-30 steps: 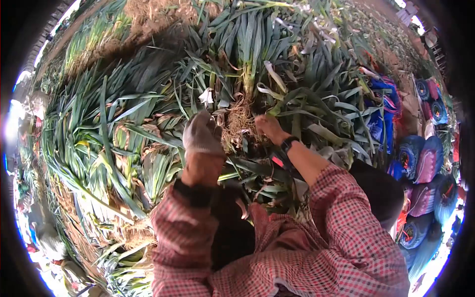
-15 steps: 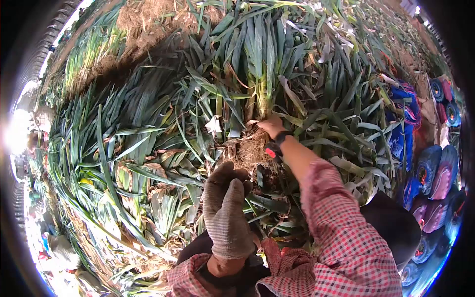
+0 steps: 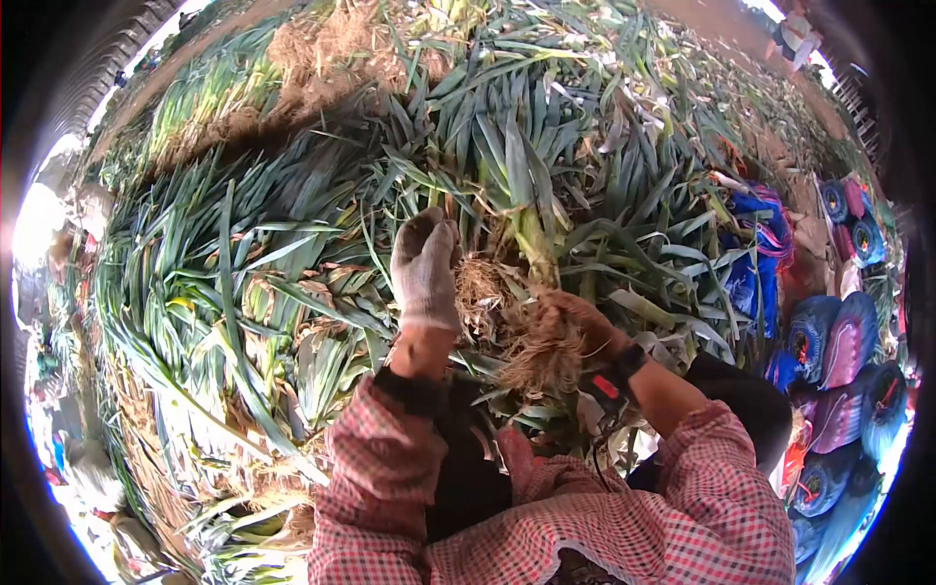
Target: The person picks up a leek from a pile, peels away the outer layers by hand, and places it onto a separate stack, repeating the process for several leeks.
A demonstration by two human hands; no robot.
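My right hand (image 3: 588, 330), bare, is closed around the root end of a leek (image 3: 534, 242). Its pale stalk and green leaves point away from me, and a tuft of brown roots (image 3: 542, 359) hangs beside the fingers. To the left, my left hand (image 3: 426, 273) wears a grey knit glove and reaches among the leeks, fingers curled together; whatever is in them is hidden. Right beside that glove lies another clump of roots (image 3: 480, 292). Dark green leek leaves (image 3: 283, 185) spread around both hands.
Leek leaves and dry husks cover the ground, with a heap of brown roots (image 3: 327, 58) at the far left. On the right are a blue bag (image 3: 756, 258) and several blue and pink bundles (image 3: 848, 341). A person (image 3: 795, 39) is at the far right.
My right hand has drawn back toward me with the leek, its roots now lifted over my lap. My left hand has moved forward into the leeks.
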